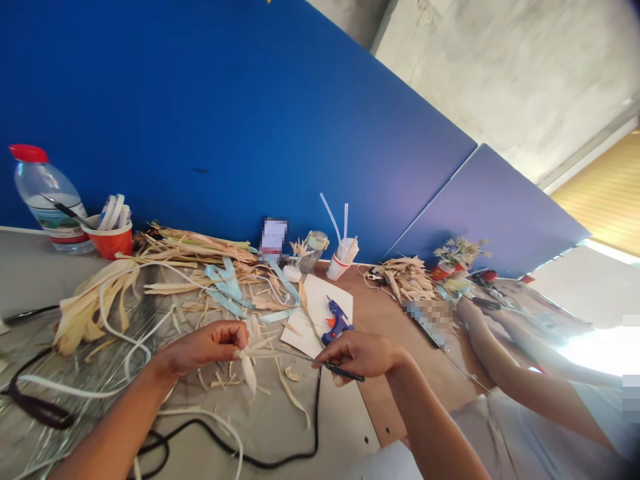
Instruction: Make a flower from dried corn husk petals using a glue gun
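Note:
My left hand, closed in a pinch, holds a pale corn husk flower with narrow petals spread out to the right and down. Level with it, my right hand grips a slim black tool. Its thin pointed tip reaches left to the petals; I cannot make out whether it is a knife or tweezers. Just beyond my right hand, a blue glue gun rests on white paper. Thin husk scraps lie on the table below the flower.
Dried husks and light blue ribbon lie behind my left hand. White and black cables loop across the table. A red cup, bottle and phone stand along the blue partition. Another person's arm is at right.

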`<action>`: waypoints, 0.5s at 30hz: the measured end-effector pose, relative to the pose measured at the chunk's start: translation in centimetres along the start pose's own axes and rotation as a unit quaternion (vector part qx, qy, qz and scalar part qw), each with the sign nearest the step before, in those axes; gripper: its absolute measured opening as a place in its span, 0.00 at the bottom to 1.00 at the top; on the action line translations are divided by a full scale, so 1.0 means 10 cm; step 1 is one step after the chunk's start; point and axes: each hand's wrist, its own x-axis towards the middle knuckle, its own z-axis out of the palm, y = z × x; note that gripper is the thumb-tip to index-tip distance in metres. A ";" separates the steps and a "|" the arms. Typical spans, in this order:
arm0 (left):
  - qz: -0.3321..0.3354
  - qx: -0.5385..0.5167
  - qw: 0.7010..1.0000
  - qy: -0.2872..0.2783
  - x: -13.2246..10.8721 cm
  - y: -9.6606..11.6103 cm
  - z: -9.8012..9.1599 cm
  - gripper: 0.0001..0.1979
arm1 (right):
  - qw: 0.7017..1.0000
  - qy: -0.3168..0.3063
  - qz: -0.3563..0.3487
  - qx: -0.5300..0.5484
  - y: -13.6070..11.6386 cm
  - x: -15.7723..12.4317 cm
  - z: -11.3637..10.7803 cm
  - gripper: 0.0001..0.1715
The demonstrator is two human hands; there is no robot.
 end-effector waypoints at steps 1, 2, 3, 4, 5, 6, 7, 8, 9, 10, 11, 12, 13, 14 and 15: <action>0.000 0.000 1.000 -0.001 0.00 0.00 0.00 0.11 | 1.000 0.001 0.003 0.000 0.00 0.00 0.00 0.27; 0.000 0.000 1.000 -0.001 0.00 0.00 0.00 0.11 | 1.000 0.002 0.006 0.000 -0.01 0.00 0.00 0.27; 0.000 0.000 1.000 -0.001 0.00 0.00 0.00 0.11 | 1.000 0.003 0.008 -0.001 -0.01 0.00 0.01 0.27; 0.000 0.001 1.000 -0.001 0.00 0.00 0.00 0.11 | 1.000 0.003 0.008 -0.001 -0.01 0.00 0.01 0.27; 0.000 0.003 1.000 0.000 0.00 0.00 0.00 0.11 | 1.000 0.003 0.009 -0.001 -0.01 0.00 0.01 0.27; 0.001 0.005 1.000 0.001 0.01 -0.01 -0.01 0.11 | 1.000 0.002 0.009 -0.001 -0.01 0.01 0.01 0.27; 0.001 0.007 1.000 0.002 0.01 -0.01 -0.01 0.12 | 1.000 0.000 0.008 -0.001 -0.01 0.01 0.01 0.27; 0.001 0.008 1.000 0.003 0.01 -0.01 -0.01 0.12 | 1.000 -0.002 0.009 0.000 -0.01 0.01 0.02 0.28; 0.001 0.009 1.000 0.004 0.01 -0.01 -0.01 0.12 | 1.000 -0.002 0.009 0.000 0.00 0.02 0.02 0.28; 0.001 0.010 1.000 0.005 0.01 -0.02 -0.01 0.12 | 1.000 -0.002 0.011 0.001 0.00 0.02 0.02 0.27; 0.001 0.010 1.000 0.004 0.01 -0.02 -0.01 0.11 | 1.000 -0.001 0.013 0.003 0.00 0.02 0.03 0.27; 0.001 0.009 1.000 0.004 0.01 -0.03 -0.01 0.11 | 1.000 0.001 0.015 0.005 0.00 0.03 0.03 0.27; -0.001 0.008 1.000 0.003 0.01 -0.03 -0.01 0.11 | 1.000 0.004 0.017 0.006 0.01 0.03 0.03 0.26; -0.002 0.008 1.000 0.004 0.01 -0.03 -0.01 0.11 | 1.000 0.006 0.019 0.007 0.01 0.03 0.04 0.26; -0.003 0.007 1.000 0.004 0.01 -0.02 0.00 0.11 | 1.000 0.007 0.020 0.008 0.01 0.03 0.04 0.26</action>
